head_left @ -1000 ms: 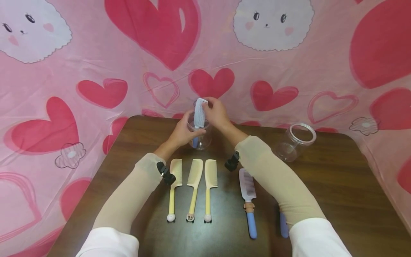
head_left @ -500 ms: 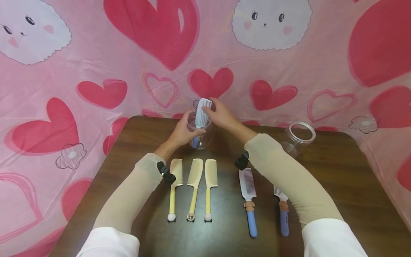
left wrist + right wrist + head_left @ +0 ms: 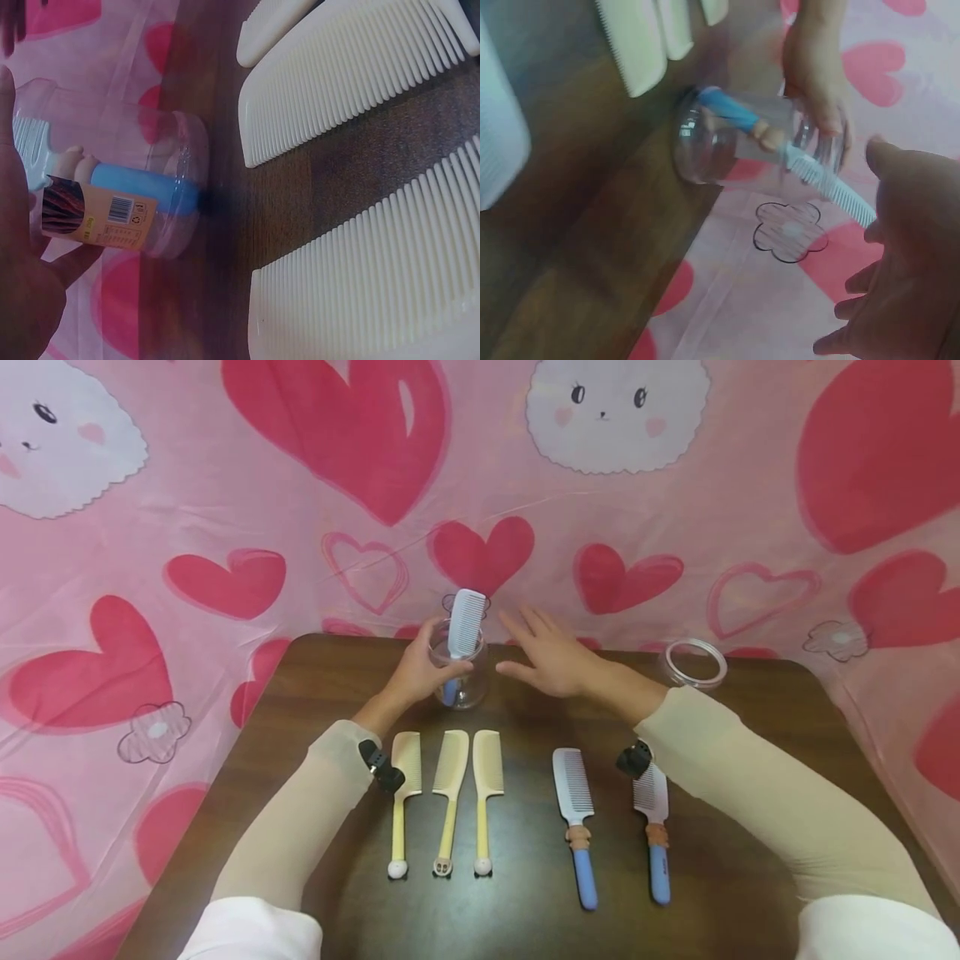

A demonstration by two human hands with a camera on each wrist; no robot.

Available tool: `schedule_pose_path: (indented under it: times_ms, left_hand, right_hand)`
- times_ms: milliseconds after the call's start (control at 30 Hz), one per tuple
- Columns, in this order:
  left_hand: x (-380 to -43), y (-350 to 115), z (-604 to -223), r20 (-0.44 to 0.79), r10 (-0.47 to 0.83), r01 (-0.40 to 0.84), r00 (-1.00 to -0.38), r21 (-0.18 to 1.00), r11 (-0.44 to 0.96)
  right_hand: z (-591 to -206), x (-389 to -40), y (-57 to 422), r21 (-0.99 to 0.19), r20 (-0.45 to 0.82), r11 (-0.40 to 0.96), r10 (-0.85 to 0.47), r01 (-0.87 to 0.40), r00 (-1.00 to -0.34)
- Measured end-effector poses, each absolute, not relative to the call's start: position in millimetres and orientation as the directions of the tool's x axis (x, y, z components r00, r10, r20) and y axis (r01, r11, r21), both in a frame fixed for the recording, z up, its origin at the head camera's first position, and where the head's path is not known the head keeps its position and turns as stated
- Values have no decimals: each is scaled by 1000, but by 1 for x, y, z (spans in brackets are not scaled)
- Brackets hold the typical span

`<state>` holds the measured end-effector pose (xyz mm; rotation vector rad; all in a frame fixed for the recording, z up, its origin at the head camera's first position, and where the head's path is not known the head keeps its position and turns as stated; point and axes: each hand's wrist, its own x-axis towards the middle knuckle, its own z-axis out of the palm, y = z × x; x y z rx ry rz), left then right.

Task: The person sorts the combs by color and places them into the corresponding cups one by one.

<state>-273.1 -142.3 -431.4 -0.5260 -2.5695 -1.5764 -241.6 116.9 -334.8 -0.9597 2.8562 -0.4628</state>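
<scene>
A clear plastic jar (image 3: 476,687) stands at the back of the table, gripped near its rim by my left hand (image 3: 417,675). Inside leans a white comb (image 3: 467,620) with a blue handle (image 3: 139,184), its toothed end sticking up past the rim. The left wrist view shows a printed label (image 3: 101,214) on the jar's side. To the right, my right hand (image 3: 555,658) is spread with nothing in it, apart from the comb and jar. Three cream combs (image 3: 452,764) with yellow handles lie in front of the jar.
Two white combs with blue handles lie at right: one (image 3: 573,781) in full view, the other (image 3: 658,852) partly covered by the right wrist camera (image 3: 634,760). A second clear jar (image 3: 722,672) stands at back right, mostly behind the right forearm. A heart-patterned cloth (image 3: 300,485) hangs behind.
My right hand has let go of the comb's toothed end and drawn away to the right, its fingers spreading. The comb stays leaning in the jar. My left hand keeps its hold.
</scene>
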Motion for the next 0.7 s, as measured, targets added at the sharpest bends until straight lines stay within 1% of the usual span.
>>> schedule_pose_path:
  times_ms: [100, 167, 267, 367, 567, 700]
  left_hand:
    - [-274, -144, -431, 249, 242, 331, -938, 851, 407]
    - [-274, -144, -431, 250, 239, 330, -938, 853, 405]
    - [-274, -144, -431, 244, 241, 325, -939, 859, 395]
    - [-272, -145, -431, 238, 243, 321, -940, 858, 401]
    - [-272, -147, -429, 264, 240, 344, -934, 845, 409]
    - [-271, -148, -429, 254, 242, 336, -936, 846, 413]
  right_hand:
    - [-340, -228, 130, -226, -14, 768, -617, -599, -787]
    - [-345, -219, 140, -195, -19, 770, -622, -607, -783]
    - [-351, -204, 156, -191, -37, 777, -617, -600, -786]
    - [-356, -189, 172, -212, -49, 784, -605, -583, -795]
    - [-370, -162, 200, -231, -30, 787, -594, -573, -804]
    - [-381, -144, 217, -254, -36, 793, -580, -554, -814]
